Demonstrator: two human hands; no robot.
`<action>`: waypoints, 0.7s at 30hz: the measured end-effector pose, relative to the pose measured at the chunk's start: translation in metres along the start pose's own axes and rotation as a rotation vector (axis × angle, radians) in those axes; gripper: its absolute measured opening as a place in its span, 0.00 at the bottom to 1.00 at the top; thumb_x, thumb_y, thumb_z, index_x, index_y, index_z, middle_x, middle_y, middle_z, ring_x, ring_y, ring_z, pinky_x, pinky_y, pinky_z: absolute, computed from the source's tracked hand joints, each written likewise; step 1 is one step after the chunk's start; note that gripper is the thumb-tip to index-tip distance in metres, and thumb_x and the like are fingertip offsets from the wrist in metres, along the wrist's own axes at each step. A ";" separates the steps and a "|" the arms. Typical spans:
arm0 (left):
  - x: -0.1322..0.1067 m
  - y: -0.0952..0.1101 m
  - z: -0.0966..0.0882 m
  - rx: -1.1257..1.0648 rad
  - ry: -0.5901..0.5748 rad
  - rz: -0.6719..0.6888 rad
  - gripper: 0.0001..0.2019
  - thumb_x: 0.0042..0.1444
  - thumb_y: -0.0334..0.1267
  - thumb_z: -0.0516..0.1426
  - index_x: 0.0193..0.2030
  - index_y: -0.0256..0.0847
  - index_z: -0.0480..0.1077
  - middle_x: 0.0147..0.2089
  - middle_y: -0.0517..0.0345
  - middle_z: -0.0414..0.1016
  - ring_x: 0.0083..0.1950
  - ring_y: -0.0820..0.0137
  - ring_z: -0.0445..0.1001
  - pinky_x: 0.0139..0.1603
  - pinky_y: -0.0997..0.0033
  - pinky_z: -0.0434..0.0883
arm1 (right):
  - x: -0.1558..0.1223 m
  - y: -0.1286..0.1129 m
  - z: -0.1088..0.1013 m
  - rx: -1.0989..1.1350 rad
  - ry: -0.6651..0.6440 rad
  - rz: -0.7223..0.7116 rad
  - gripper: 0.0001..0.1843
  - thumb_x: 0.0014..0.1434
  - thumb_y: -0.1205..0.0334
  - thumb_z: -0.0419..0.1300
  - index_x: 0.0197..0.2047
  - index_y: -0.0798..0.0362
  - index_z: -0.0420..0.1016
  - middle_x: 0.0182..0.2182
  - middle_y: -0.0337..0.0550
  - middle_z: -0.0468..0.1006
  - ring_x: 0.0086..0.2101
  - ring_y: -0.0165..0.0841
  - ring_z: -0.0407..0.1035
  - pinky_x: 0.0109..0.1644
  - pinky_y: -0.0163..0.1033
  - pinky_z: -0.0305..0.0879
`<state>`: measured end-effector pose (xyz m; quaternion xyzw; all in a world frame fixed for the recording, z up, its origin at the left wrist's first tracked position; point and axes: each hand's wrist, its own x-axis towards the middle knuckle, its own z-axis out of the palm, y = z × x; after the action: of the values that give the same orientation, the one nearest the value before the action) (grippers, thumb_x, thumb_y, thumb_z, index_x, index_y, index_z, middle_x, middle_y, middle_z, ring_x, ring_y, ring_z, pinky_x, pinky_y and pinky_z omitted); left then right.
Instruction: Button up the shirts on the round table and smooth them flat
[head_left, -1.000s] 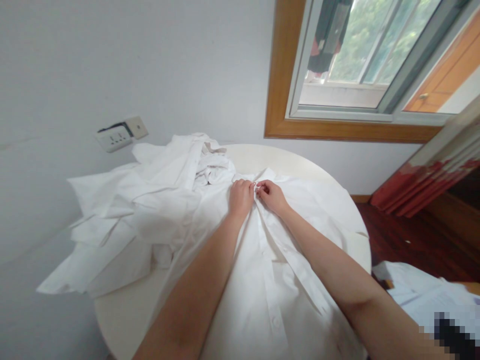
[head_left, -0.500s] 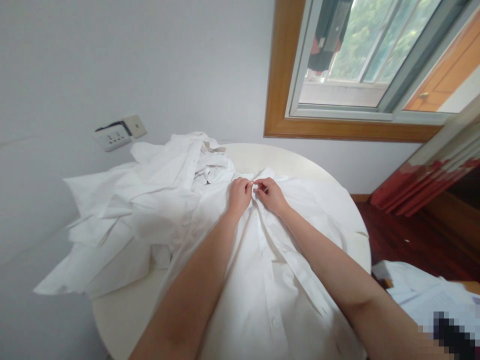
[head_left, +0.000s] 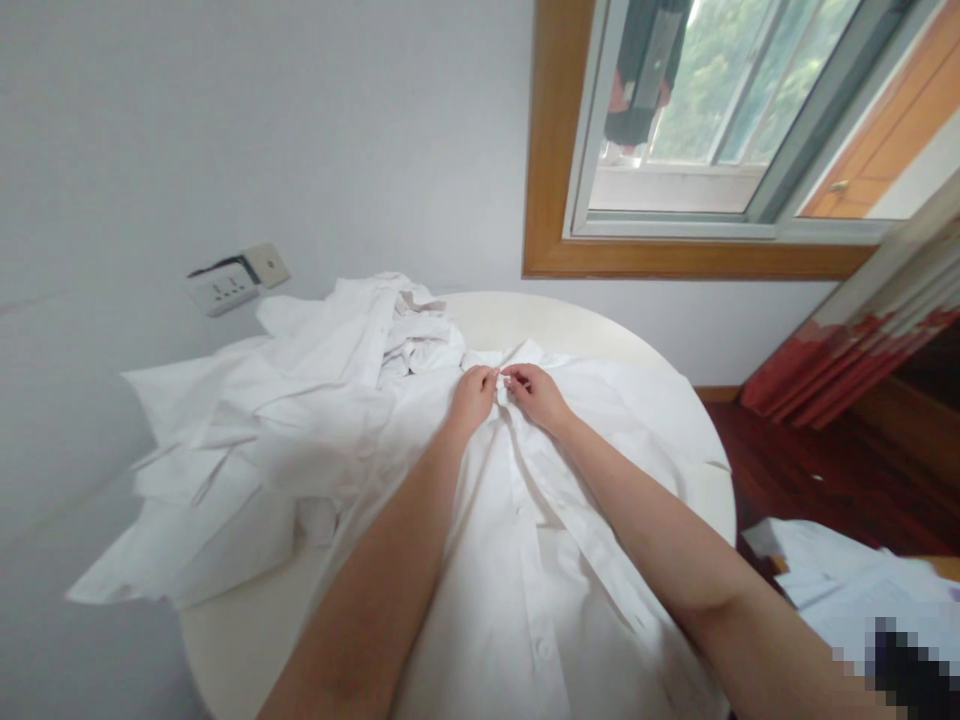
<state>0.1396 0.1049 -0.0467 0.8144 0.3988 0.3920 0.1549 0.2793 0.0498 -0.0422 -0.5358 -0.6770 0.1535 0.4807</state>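
Note:
A white button-up shirt lies spread over a round cream table, its collar end away from me. Both hands meet at the upper part of its front opening. My left hand is closed, fingertips pinching the cloth edge. Beside it, my right hand pinches the other edge with thumb and forefinger, nearly touching the left fingertips. The button between them is too small to make out. Lower down, the two front edges lie apart, with a button showing on the left one.
Crumpled white garments are heaped on the table's left side, overhanging its edge near a wall socket. Beyond the table are a wood-framed window and a red-and-white curtain. More white cloth lies at lower right.
The view has shifted slightly, so the window sits a little further left. Both hands keep their pinch at the same place on the shirt, with only small finger movement.

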 end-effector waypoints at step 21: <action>-0.005 0.014 -0.004 0.199 -0.042 0.061 0.11 0.58 0.33 0.48 0.25 0.41 0.64 0.28 0.57 0.67 0.35 0.68 0.66 0.39 0.68 0.63 | -0.001 0.016 0.002 0.164 0.038 0.141 0.12 0.59 0.56 0.52 0.38 0.53 0.73 0.27 0.38 0.76 0.28 0.29 0.69 0.35 0.33 0.65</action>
<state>0.1420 0.0920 -0.0389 0.8455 0.4076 0.3378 0.0696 0.2868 0.0559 -0.0551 -0.5438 -0.6136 0.2314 0.5237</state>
